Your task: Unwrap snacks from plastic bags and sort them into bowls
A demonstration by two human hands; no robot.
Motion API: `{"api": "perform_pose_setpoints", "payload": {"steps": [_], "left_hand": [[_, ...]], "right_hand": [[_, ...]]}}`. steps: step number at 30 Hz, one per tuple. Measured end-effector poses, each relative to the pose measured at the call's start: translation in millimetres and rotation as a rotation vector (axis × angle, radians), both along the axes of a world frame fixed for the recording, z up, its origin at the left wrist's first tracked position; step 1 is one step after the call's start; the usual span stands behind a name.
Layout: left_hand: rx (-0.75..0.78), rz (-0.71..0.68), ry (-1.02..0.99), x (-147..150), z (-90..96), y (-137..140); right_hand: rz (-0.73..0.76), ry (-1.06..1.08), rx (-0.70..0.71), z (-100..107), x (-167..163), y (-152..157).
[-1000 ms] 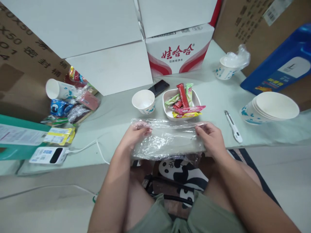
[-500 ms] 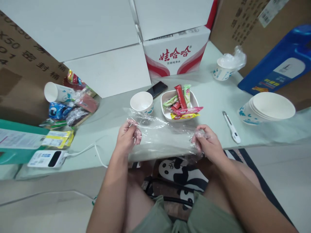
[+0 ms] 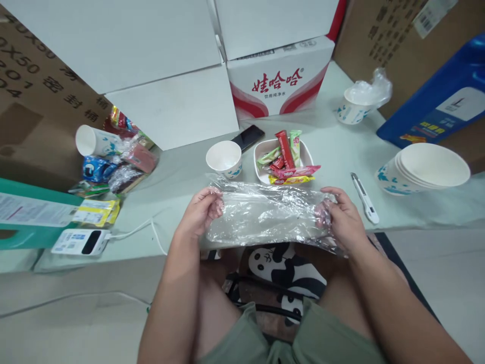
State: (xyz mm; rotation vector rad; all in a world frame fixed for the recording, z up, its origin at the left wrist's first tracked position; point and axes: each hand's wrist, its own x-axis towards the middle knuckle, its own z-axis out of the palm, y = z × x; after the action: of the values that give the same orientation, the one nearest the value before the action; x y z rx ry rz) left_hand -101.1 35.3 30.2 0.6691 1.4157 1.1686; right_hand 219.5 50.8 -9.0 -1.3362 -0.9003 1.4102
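A clear plastic bag [image 3: 265, 217] is stretched between my two hands over the table's front edge. My left hand [image 3: 202, 210] is closed on the bag's left end. At the other end my right hand [image 3: 339, 217] grips the plastic, with its index finger partly extended. Just beyond the bag stand a white paper cup [image 3: 224, 157] and a white square bowl [image 3: 261, 149]. Wrapped snack bars, among them a red one [image 3: 285, 149] and a pink one [image 3: 297, 172], lie in the bowl.
A utility knife [image 3: 364, 198] and stacked paper cups [image 3: 394, 174] are on the right. Behind the bowl lies a phone [image 3: 248, 137] before a white carton [image 3: 280, 83]. A power bank [image 3: 81, 241] with a white cable [image 3: 131, 233] sits at the left, near packaged snacks [image 3: 96, 169].
My right hand has moved outward to the right, pulling the bag wider and flatter. My left hand stays nearly in place, and the view has shifted slightly.
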Motion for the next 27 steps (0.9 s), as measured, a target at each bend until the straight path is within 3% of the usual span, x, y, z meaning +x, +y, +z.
{"api": "perform_pose_setpoints", "payload": {"steps": [3,7,10,13,17,20,23,25,27], "left_hand": [[-0.034,-0.024,-0.026,-3,-0.8,2],[-0.102,-0.116,0.014,-5,-6.2,7],[-0.150,-0.141,0.074,-3,-13.8,13],[-0.173,-0.069,0.196,2,-23.1,19],[-0.052,0.035,0.442,2,-35.0,23],[0.000,0.130,0.395,-2,-41.0,25],[-0.020,0.161,0.286,-3,-43.0,27],[-0.039,0.155,0.268,-2,-42.1,27],[-0.052,0.140,0.262,0,-40.2,27]], "right_hand": [[-0.073,0.071,-0.014,8,2,3],[0.050,0.092,0.110,14,7,6],[0.087,-0.069,0.155,7,9,9],[0.143,-0.323,0.138,-6,11,11],[0.288,-0.429,0.237,-19,14,11],[0.261,-0.614,0.428,-18,12,7],[0.235,-0.844,0.776,-14,5,0],[0.435,-0.959,0.944,-11,-1,-6],[0.648,-1.054,0.976,-12,-5,-9]]}}
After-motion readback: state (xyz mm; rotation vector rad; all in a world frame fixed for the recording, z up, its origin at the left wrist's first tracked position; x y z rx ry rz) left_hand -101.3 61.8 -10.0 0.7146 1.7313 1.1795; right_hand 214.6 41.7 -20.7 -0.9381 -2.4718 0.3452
